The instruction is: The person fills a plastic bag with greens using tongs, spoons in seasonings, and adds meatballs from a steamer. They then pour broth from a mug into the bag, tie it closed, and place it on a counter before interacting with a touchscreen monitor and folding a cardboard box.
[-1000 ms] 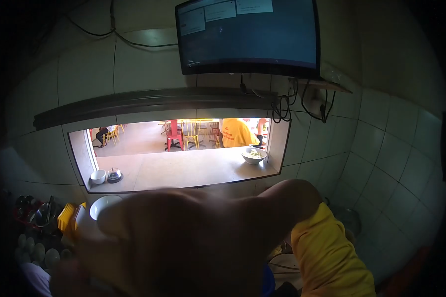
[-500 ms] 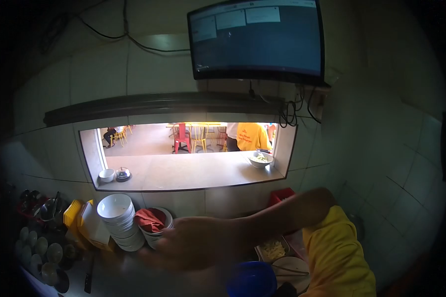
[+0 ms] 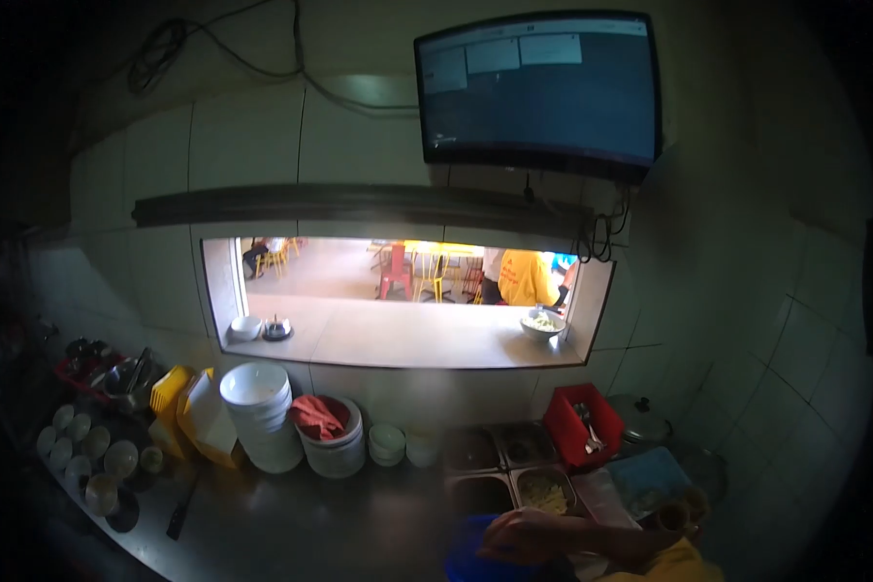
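Note:
My right hand [image 3: 526, 535] is low in the view, with its arm in a yellow sleeve [image 3: 664, 563] coming from the lower right. It is over the right part of a blue bowl [image 3: 464, 561]; whether it touches the bowl is unclear. Its fingers are dark and indistinct, and anything in them cannot be made out. Just behind the hand is a metal tray of pale food pieces [image 3: 545, 491], beside other metal trays [image 3: 479, 493]. My left hand does not show.
White bowls [image 3: 262, 417] and a red cloth [image 3: 320, 415] on stacked dishes stand along the wall. A knife [image 3: 178, 514] lies at left. A red cutlery box [image 3: 584, 427] is at right. People are beyond the serving hatch [image 3: 378, 335].
My right hand has moved right and down, from in front of the stacked dishes to the blue bowl. The camera view has shifted, showing more of the trays and red box.

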The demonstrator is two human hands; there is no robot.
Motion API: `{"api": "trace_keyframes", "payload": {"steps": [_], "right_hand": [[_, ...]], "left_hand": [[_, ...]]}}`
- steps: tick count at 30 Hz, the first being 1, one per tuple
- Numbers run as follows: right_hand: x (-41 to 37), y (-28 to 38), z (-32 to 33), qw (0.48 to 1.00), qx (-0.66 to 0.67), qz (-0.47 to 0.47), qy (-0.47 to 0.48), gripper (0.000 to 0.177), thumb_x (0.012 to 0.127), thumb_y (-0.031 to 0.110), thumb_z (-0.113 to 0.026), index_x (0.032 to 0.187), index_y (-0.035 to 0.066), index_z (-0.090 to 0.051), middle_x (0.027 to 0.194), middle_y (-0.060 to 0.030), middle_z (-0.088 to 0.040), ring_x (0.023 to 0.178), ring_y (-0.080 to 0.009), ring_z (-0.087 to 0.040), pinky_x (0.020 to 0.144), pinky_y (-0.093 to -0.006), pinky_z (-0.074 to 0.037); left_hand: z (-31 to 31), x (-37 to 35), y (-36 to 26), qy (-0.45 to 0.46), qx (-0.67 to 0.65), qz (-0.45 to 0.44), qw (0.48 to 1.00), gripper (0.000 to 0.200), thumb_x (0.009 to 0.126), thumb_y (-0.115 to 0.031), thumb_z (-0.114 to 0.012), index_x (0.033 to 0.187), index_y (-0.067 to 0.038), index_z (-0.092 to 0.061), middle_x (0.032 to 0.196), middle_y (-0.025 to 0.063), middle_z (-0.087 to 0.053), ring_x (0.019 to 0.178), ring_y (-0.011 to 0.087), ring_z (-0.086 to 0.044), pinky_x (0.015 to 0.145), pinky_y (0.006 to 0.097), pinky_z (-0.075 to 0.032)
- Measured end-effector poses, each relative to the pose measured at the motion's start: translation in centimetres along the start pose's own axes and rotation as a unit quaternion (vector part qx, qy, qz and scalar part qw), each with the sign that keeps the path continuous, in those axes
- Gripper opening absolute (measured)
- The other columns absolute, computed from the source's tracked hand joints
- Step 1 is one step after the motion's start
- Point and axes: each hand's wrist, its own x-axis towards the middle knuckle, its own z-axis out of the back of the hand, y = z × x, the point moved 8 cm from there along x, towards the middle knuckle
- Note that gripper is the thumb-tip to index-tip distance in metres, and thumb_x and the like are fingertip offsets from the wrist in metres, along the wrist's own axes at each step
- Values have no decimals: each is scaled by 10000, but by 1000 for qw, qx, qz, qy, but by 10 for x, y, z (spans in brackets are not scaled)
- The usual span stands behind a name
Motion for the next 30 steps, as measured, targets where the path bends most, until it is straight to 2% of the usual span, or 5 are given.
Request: {"api": "trace_keyframes", "payload": {"steps": [4, 11, 14, 20, 30], "right_hand": [[-28, 30, -24, 946, -322, -30, 32, 215, 930, 239, -540, 888, 30, -566, 726, -114, -557, 600, -252, -563, 534, -340, -476], [-62, 23, -47, 958, 280, -45, 28, 370, 858, 36, -536, 1216, 45, -444, 754, -24, -687, 597, -181, -588, 560, -331, -433], [-87, 33, -75, 979, 200, -16, -24, 204, 878, 67, -516, 1060, -8, -572, 690, -41, -673, 516, -175, -567, 569, -301, -419], [-63, 67, -166, 754, 596, -198, 191, 207, 919, 105, -452, 921, -34, -606, 662, -72, -610, 590, -144, -534, 604, -277, -426], [-55, 36, -271, 883, 397, -245, -42, 188, 848, 184, -617, 876, -1, -635, 820, -119, -618, 748, -253, -605, 681, -326, -474]], "left_hand": [[5, 0, -2, -142, 14, -115, 983, 189, 850, -251, -580, 823, -66, -608, 714, 174, -594, 648, 338, -596, 553, 437, -458], [34, -40, -12, -139, -141, 11, 980, 315, 908, -330, -534, 964, -33, -624, 879, 185, -644, 780, 383, -614, 641, 433, -472], [61, -71, -12, -242, -162, -28, 956, 221, 902, -239, -575, 910, -27, -637, 667, 80, -580, 562, 139, -501, 547, 297, -425], [88, -159, 2, -243, -117, 23, 963, 202, 923, -214, -575, 914, -27, -652, 602, 37, -565, 531, 67, -458, 496, 253, -381], [183, -78, 13, -257, -37, -58, 964, 133, 883, -150, -573, 888, -27, -625, 744, 108, -624, 642, 275, -604, 596, 341, -477]]}}
